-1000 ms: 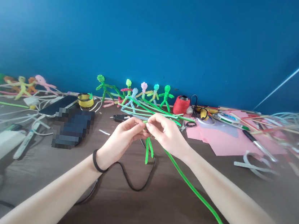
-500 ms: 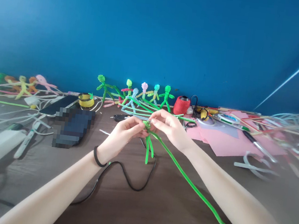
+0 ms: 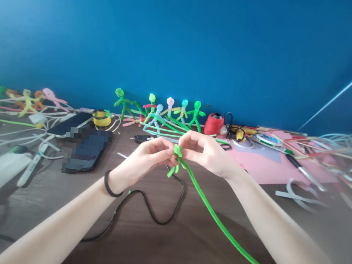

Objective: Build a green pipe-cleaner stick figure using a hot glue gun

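Green, fuzzy craft stem is wound into a small lumpy coil [image 3: 178, 150], held just above a dark brown bench [image 3: 148, 257] near the middle of the view. The person's left hand [image 3: 150, 155] grips it from the left, thumb and fingers pinched narrowly together; the right hand [image 3: 207, 155] meets it from the other side, its thumb and forefinger also closed on the coil. A long green strand [image 3: 214, 213] runs from the coil down toward the lower right, passing beneath the right hand, and short green ends [image 3: 171, 172] hang below the fingertips. A black band [image 3: 107, 183] circles the left wrist. Under the hands, a black cable [image 3: 161, 223] loops across the bench. Behind them lie loose green stems [image 3: 192, 130], and at the foot of a blue wall [image 3: 187, 43] stands a row of little twisted-stem figures, with a dark green figure [image 3: 196, 113] at its right end. Beside that is a red spool [image 3: 213, 124]. To the right, pink paper [image 3: 264, 170] is spread flat, a black-and-silver pen [image 3: 296, 166] on it. To the left are a yellow ring [image 3: 102, 118] and a dark phone [image 3: 69, 124], among white cables [image 3: 11, 137]
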{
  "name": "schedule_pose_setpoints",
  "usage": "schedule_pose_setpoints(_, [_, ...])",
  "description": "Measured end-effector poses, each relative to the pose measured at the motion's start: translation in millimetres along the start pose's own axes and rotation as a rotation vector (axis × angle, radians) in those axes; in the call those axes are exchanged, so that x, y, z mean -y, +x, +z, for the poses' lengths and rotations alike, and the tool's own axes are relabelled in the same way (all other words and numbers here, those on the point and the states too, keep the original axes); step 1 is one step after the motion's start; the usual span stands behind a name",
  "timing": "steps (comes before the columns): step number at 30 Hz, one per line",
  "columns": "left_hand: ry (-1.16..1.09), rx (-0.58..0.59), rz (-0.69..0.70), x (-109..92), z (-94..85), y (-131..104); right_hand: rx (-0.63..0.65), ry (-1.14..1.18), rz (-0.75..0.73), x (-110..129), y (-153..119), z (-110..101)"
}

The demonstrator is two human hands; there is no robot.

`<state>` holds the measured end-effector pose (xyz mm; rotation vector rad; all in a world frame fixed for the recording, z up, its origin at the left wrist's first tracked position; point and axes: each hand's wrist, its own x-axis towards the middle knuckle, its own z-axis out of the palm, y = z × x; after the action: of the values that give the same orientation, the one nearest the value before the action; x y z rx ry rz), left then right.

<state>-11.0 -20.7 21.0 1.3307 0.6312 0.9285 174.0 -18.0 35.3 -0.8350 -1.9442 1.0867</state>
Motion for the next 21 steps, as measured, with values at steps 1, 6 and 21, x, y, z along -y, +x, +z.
schedule_pose_setpoints(1, [0.008, 0.005, 0.011, -2.0, 1.3, -0.9, -0.003, -0.006, -0.005, 3.0, -0.9, 0.0])
schedule_pose_setpoints(6, [0.013, 0.009, 0.020, -9.0, 4.4, -3.5, 0.073, 0.111, 0.034, 11.5, -2.4, 0.7])
schedule_pose_setpoints(21, [-0.055, 0.082, 0.009, 1.4, 5.9, -2.3, 0.127, 0.254, 0.103, 4.7, 0.2, 5.4])
